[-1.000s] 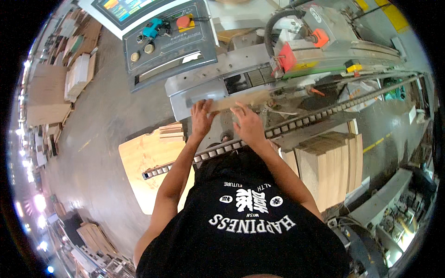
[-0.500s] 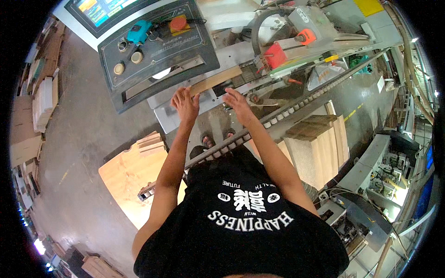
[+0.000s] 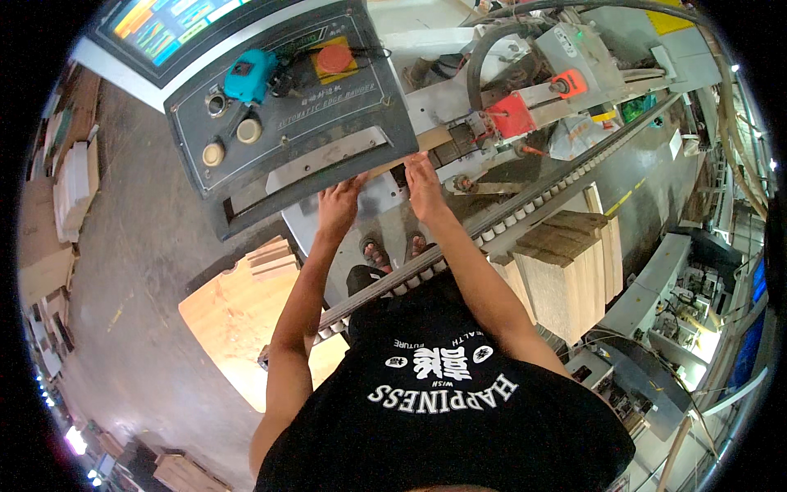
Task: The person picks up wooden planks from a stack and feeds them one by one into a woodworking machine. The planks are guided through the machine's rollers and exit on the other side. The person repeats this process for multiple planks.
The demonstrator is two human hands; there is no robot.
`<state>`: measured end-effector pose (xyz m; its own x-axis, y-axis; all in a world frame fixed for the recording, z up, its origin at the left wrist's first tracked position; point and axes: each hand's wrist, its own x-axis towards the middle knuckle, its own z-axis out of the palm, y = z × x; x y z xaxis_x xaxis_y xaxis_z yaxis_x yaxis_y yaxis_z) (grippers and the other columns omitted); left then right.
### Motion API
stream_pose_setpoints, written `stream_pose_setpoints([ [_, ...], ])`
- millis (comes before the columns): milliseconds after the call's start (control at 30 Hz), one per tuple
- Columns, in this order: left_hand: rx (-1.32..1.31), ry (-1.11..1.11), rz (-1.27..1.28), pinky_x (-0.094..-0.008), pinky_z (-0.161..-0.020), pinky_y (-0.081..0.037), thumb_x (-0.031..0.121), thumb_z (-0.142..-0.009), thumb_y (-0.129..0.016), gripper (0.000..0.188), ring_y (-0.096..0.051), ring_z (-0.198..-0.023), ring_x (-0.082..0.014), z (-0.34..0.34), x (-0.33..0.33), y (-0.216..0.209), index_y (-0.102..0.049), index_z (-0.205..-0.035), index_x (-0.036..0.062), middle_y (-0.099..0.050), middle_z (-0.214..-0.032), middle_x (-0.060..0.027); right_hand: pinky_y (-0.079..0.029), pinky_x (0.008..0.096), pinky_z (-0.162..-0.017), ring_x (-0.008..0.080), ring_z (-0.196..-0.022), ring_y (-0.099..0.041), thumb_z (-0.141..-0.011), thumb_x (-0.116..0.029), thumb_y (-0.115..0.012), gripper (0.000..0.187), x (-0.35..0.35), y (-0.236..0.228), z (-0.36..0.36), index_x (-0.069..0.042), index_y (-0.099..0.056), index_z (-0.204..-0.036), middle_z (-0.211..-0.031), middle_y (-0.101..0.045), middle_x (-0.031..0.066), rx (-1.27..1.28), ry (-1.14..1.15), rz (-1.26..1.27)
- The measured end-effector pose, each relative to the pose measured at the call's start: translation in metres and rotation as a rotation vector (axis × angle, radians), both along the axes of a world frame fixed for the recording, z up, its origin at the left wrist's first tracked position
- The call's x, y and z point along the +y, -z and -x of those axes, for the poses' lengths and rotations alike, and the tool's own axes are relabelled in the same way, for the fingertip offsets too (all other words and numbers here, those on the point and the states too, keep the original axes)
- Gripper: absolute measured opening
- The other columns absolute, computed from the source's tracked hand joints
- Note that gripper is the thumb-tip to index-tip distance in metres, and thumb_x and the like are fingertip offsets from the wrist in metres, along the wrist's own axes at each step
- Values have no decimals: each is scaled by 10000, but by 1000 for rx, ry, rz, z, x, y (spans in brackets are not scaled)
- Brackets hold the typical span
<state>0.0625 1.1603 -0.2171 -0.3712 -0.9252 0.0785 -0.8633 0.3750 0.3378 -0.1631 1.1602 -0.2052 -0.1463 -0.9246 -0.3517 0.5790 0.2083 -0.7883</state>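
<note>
The wooden strip (image 3: 434, 141) lies just beyond the fingers of the left hand (image 3: 337, 211) and right hand (image 3: 423, 187), spaced along its near edge, presumably for alignment; whether either clamps it cannot be determined.

The person wears a loose black shirt (image 3: 443, 447) that leaves the forearms and much of the upper arms bare; whether it has short sleeves is hard to tell. Its white chest print faces outward, so it appears upside down from above. Large block capitals (image 3: 443, 398) curve in a wide arc, and beyond them sits a bold character emblem (image 3: 441, 364), flanked by a small white roundel on each side, with smaller lettering around it. Dark trousers (image 3: 366, 279) show at the knee, and further down are dark, open-looking sandals (image 3: 376, 255), too small for detail. The left hand (image 3: 338, 209) and right hand (image 3: 424, 187) are ungloved.
</note>
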Motion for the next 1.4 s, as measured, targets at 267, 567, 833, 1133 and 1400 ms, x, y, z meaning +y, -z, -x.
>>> stream_pose_setpoints([
  [267, -65, 21, 7, -562, -938, -506, 52, -966, -564, 706, -702, -1070, -389, 71, -27, 11, -439, -1595, 349, -677, -1345, -18, -169, 394, -1302, 207, -1524, -321, -982, -389, -778, 542, -21, 6, 65, -101, -535, -1372, -1516, -430, 80, -68, 87, 94],
  [567, 22, 101, 205, -522, -1129, -372, 40, -886, -648, 613, -580, -1186, -264, 125, -44, -23, -612, -1467, 230, -625, -1342, -12, -299, 389, -1260, 268, -1546, -350, -927, -325, -843, 671, -4, -14, 71, -13, -513, -1422, -1658, -352, 163, 69, 70, 102],
  [833, -11, 114, 322, -543, -1118, -317, 119, -931, -665, 472, -558, -1157, -279, 185, -68, -4, -634, -1394, 208, -626, -1250, -28, -533, 398, -1047, 253, -1208, -666, -900, -179, -797, 493, 134, -44, 96, -56, -638, -1350, -1350, -662, 112, 725, -99, 11],
  [1133, 227, -20, 264, -538, -1138, -277, 388, -973, -715, 359, -547, -1244, -292, 194, -87, 4, -697, -1270, 186, -632, -1274, -61, -561, 414, -949, 334, -1176, -669, -917, -165, -752, 577, 328, -60, 186, -100, -507, -1436, -1443, -564, 161, 1381, -173, -586],
  [1400, 159, 8, 349, -567, -1077, -363, 278, -930, -744, 450, -522, -1239, -350, 98, 32, 29, -617, -1339, 138, -589, -1296, -113, -543, 522, -1029, 390, -1277, -641, -952, -346, -738, 832, 404, 32, 249, -116, -334, -1641, -1631, -464, 147, 1809, -439, -955],
])
